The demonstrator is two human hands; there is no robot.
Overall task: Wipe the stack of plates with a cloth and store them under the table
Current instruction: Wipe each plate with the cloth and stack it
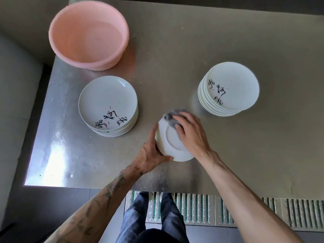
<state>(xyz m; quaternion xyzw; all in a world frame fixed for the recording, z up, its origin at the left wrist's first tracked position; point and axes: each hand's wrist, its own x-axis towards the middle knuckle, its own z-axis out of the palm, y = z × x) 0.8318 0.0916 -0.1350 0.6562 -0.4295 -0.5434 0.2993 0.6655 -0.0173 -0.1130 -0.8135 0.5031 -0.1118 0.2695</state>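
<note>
The steel surface (pixel 175 50) carries a pink basin (pixel 98 63) at the far left and two stacks of plates, a left stack (pixel 107 102) and a right stack (pixel 231 86). Between them, at the near edge, you have one plate (pixel 172 141) tilted, underside up. Your left hand (pixel 150 155) grips its rim, while your right hand (pixel 191 132) presses a bunched grey cloth (pixel 172 116) onto its far edge. This looks like mid-wiping, with storing not begun. Next, finish the underside and set the plate on the wiped stack; which one that is cannot be told. Both top plates bear black brush characters, too stylised to read.
</note>
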